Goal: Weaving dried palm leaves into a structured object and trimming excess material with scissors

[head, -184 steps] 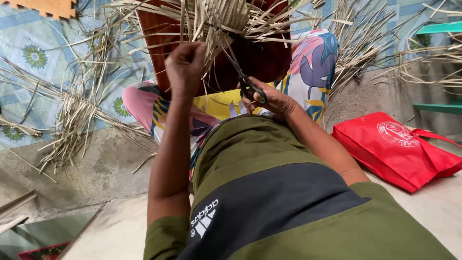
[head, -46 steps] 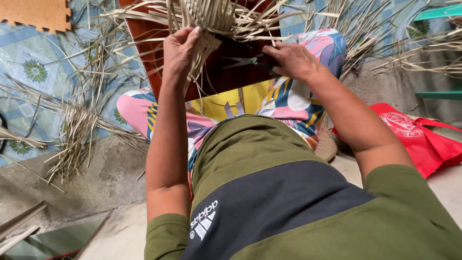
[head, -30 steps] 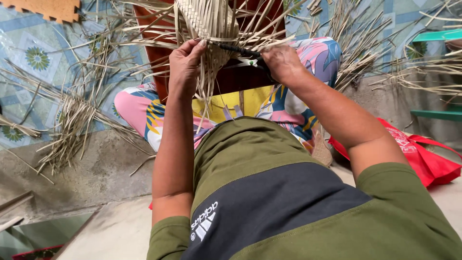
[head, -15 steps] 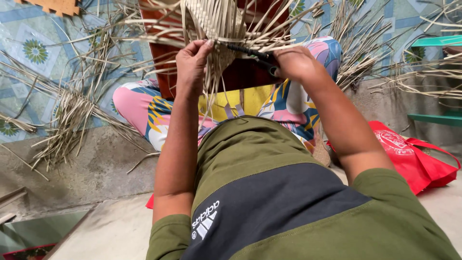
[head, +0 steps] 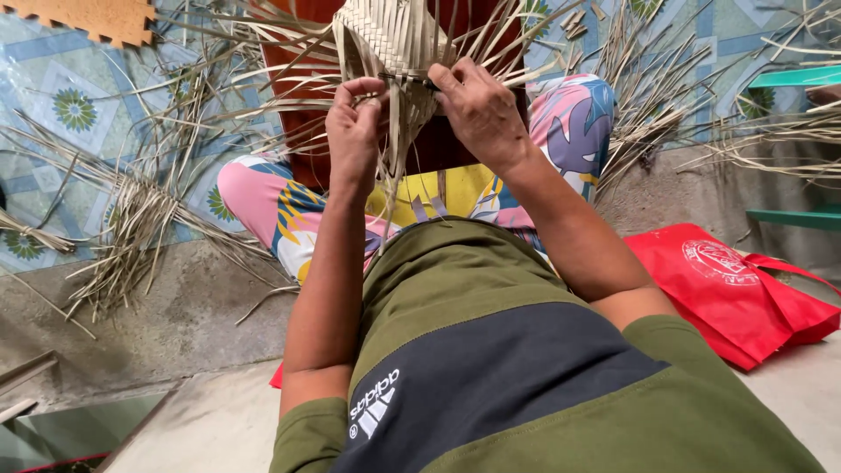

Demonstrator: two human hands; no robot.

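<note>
Head view: a person sits on the floor, both bare arms reaching forward toward twelve o'clock, over knees in bright patterned trousers.
Woven piece: a pale, half-woven panel of flat straw strips stands at twelve o'clock, just above both hands, with loose strip ends fanning out from it on all sides.
Left hand: the left hand sits at about eleven o'clock, fingers curled closed around a bunch of loose strips hanging from the lower edge of the panel.
Right hand: the right hand is at about one o'clock, touching the panel's lower edge; fingers are bent tightly over something dark and thin, seen only as a short tip between the two hands. Whether that is a tool I cannot tell.
Gap between hands: small, the fingertips nearly meet under the panel.
Behind the panel: a red-brown wooden surface.
Floor at ten o'clock: scattered heaps of dry straw on a blue flowered mat.
Floor at two o'clock: more loose straw.
Floor at four o'clock: a red cloth bag, lying flat, well apart from both hands.
Clothing: an olive and dark shirt fills the six o'clock foreground.
</note>
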